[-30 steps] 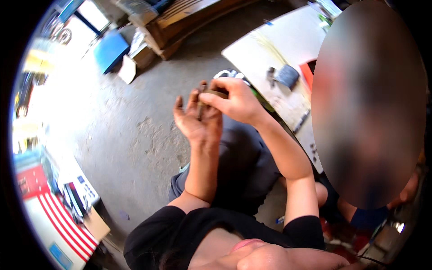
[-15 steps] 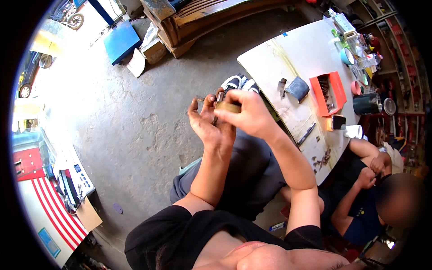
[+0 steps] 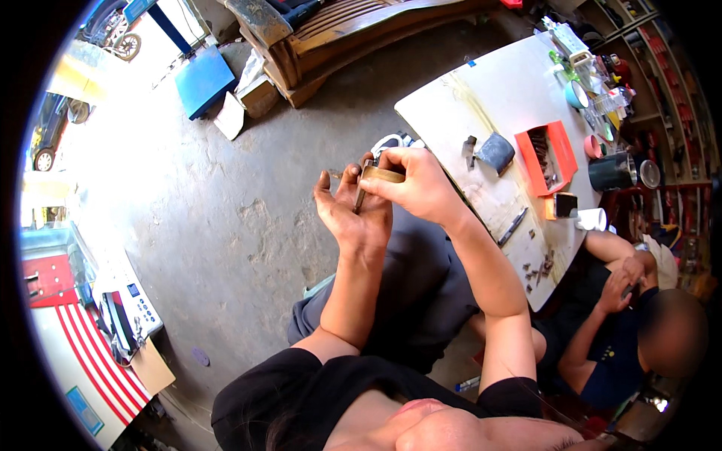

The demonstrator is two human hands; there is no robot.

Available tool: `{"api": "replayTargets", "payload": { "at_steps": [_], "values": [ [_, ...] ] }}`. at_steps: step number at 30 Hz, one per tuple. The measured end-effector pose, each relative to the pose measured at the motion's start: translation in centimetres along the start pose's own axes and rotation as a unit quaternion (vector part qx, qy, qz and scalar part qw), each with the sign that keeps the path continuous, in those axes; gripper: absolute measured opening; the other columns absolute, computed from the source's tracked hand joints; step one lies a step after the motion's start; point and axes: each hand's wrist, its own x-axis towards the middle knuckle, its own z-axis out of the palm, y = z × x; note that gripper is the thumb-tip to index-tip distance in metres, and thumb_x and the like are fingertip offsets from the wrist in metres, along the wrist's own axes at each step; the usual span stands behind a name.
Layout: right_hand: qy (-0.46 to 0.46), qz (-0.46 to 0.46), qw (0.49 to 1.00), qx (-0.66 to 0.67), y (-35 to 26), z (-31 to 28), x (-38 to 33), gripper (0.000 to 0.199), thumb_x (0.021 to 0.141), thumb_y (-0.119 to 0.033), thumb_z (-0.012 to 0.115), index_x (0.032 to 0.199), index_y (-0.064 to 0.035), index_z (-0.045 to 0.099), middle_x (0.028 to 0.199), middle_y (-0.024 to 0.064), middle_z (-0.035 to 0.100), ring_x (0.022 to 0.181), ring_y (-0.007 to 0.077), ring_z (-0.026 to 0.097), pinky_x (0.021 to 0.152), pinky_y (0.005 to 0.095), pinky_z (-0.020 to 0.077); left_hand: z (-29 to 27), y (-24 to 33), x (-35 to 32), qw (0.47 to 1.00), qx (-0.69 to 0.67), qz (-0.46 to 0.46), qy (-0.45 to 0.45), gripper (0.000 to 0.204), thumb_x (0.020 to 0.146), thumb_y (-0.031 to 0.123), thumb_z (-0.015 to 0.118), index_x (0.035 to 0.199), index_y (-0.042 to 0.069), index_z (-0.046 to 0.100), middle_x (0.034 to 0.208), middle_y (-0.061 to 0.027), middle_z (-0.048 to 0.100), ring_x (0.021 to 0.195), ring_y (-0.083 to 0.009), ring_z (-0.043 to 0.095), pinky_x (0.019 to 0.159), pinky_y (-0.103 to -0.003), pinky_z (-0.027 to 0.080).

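In front of my body, both hands meet over the floor beside the table. My left hand [image 3: 348, 214] is turned palm up, its fingertips stained dark. A small, slender dark piece [image 3: 359, 197] rests along its fingers, with its upper end between the fingertips; its exact kind is unclear. My right hand [image 3: 421, 184] pinches a flat tan-brown block [image 3: 383, 174] with a rounded end between thumb and fingers. The block is against or just over the upper part of the slender piece; contact cannot be made out.
On the white table [image 3: 466, 113] at the right are an orange-red box [image 3: 562, 154] of dark sticks, a grey-blue block [image 3: 495, 153], a pen [image 3: 512, 227] and scattered dark pieces [image 3: 540, 270]. A co-worker [image 3: 602, 342] sits at lower right. A wooden bench [image 3: 361, 37] stands at the far side.
The right hand and tan block, blurred before, now look sharp and sit slightly lower. More of the slender piece shows below the block. The co-worker's hands have shifted a little.
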Motion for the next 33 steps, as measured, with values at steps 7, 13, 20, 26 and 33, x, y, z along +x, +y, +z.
{"api": "replayTargets", "payload": {
  "at_steps": [7, 13, 20, 26, 33],
  "values": [
    [-0.038, -0.012, 0.999, 0.009, -0.2, 0.5, -0.5, 0.026, 0.074, -0.015, 0.073, 0.07, 0.0015, 0.054, 0.06, 0.0034, 0.05, 0.061, 0.006, 0.045, 0.056, 0.0247, 0.0409, -0.2, 0.0, 0.1, 0.999, 0.016, 0.018, -0.023, 0.042, 0.089, 0.042, 0.042, 0.077, 0.003, 0.051, 0.103, -0.0188, 0.058, 0.098, -0.0313, 0.053, 0.095, -0.042, 0.041],
    [-0.075, -0.059, 0.995, -0.024, -0.3, 0.8, -0.8, 0.025, 0.075, -0.016, 0.072, 0.07, 0.0012, 0.054, 0.062, 0.0038, 0.053, 0.06, 0.0067, 0.046, 0.057, 0.0252, 0.0415, -1.3, 0.3, 0.3, 0.997, 0.017, 0.035, -0.061, 0.042, 0.088, 0.042, 0.042, 0.078, 0.002, 0.052, 0.103, -0.02, 0.058, 0.1, -0.0326, 0.053, 0.096, -0.042, 0.04],
    [-0.054, -0.034, 0.998, 0.022, -0.3, 0.7, -0.5, 0.023, 0.075, -0.015, 0.071, 0.071, 0.001, 0.055, 0.062, 0.004, 0.052, 0.061, 0.0068, 0.046, 0.056, 0.0243, 0.0397, -1.2, 0.5, 0.3, 0.999, -0.001, 0.022, -0.024, 0.041, 0.088, 0.041, 0.044, 0.078, 0.001, 0.051, 0.104, -0.0207, 0.058, 0.099, -0.0325, 0.053, 0.095, -0.041, 0.041],
    [-0.032, -0.001, 0.999, 0.03, 0.3, 0.1, -0.1, 0.024, 0.075, -0.016, 0.071, 0.072, 0.0015, 0.056, 0.062, 0.0041, 0.052, 0.062, 0.0067, 0.047, 0.058, 0.0255, 0.042, -0.2, -0.2, -0.2, 1.0, 0.0, 0.015, 0.009, 0.04, 0.087, 0.04, 0.045, 0.077, 0.002, 0.051, 0.106, -0.0209, 0.057, 0.098, -0.0325, 0.054, 0.093, -0.041, 0.041],
    [-0.031, -0.006, 0.999, 0.023, 0.6, -0.1, 0.1, 0.023, 0.074, -0.015, 0.071, 0.074, 0.0027, 0.056, 0.062, 0.0051, 0.052, 0.061, 0.0068, 0.046, 0.057, 0.0254, 0.0418, 0.1, -0.3, -0.4, 1.0, -0.005, 0.023, 0.02, 0.04, 0.087, 0.041, 0.046, 0.077, 0.002, 0.052, 0.105, -0.0202, 0.058, 0.098, -0.0327, 0.054, 0.093, -0.042, 0.042]
  ]
}}
